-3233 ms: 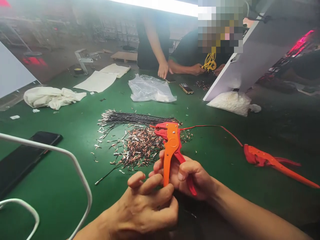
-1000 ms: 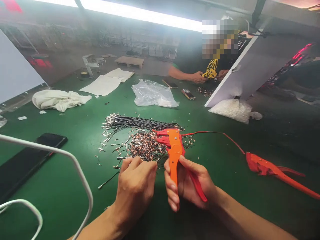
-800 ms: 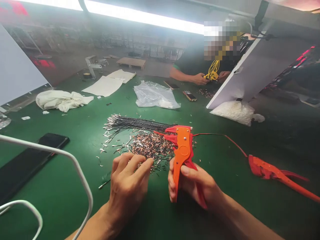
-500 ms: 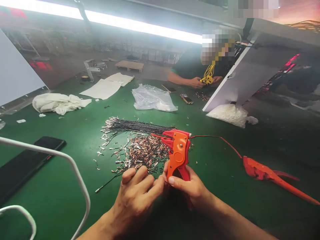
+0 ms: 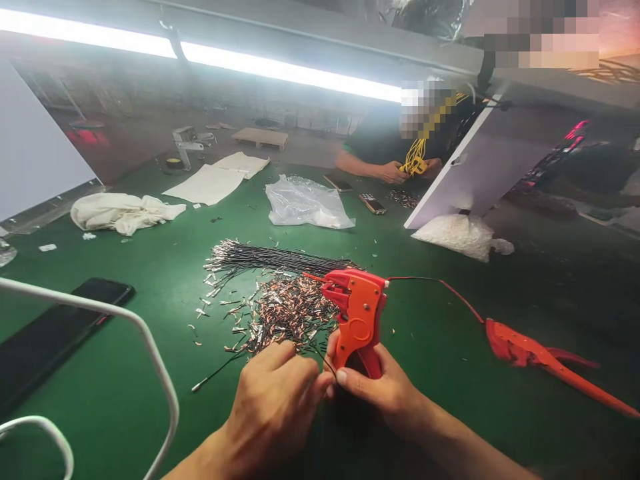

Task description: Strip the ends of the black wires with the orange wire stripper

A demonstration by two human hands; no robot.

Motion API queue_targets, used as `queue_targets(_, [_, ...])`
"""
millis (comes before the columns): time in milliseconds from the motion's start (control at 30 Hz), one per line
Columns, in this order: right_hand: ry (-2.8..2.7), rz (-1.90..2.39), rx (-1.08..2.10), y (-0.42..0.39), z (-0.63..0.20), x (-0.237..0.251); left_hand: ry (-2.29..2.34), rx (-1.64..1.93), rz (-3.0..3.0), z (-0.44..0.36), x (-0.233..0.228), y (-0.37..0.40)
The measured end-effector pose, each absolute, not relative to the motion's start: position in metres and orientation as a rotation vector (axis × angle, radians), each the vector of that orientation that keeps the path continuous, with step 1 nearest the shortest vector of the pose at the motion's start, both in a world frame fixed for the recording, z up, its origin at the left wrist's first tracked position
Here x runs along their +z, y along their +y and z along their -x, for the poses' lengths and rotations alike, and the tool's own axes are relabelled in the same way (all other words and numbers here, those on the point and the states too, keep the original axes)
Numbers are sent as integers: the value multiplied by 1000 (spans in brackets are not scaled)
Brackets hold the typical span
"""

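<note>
An orange and red plastic wire-stripping tool [image 5: 358,313] stands nearly upright above a green table mat, its jaws pointing left at the top and its handles hidden low in the right hand [image 5: 383,390], which grips them. A thin black wire [image 5: 320,353] curves from the fingertips of the left hand [image 5: 277,407], just beside the tool's handles. Behind, a loose heap of short copper and black wire offcuts [image 5: 285,310] lies on the mat, with a bundle of long black wires [image 5: 280,257] lying flat beyond it.
</note>
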State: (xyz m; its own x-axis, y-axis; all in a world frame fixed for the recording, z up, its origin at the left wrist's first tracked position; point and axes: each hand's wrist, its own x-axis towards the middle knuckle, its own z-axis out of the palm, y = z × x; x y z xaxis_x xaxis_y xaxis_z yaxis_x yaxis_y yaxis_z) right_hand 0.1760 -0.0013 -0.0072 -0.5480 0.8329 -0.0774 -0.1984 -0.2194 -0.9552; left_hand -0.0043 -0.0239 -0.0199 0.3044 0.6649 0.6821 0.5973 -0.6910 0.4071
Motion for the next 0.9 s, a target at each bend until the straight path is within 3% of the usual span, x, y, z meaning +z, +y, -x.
queue_targets(167, [-1366, 766, 1868, -3, -179, -10, 1161, 991, -1691, 3, -20, -18])
queue_targets(367, [-1388, 720, 1900, -3, -180, -14, 1028, 1015, -1083, 5, -16, -4])
queue_targets(700, [-963, 611, 2281, -2, -178, -22, 886, 1186, -577, 21, 2, 0])
queue_targets(900, [-850, 446, 2400, -7, -177, -21, 1149, 1496, -913, 34, 3, 3])
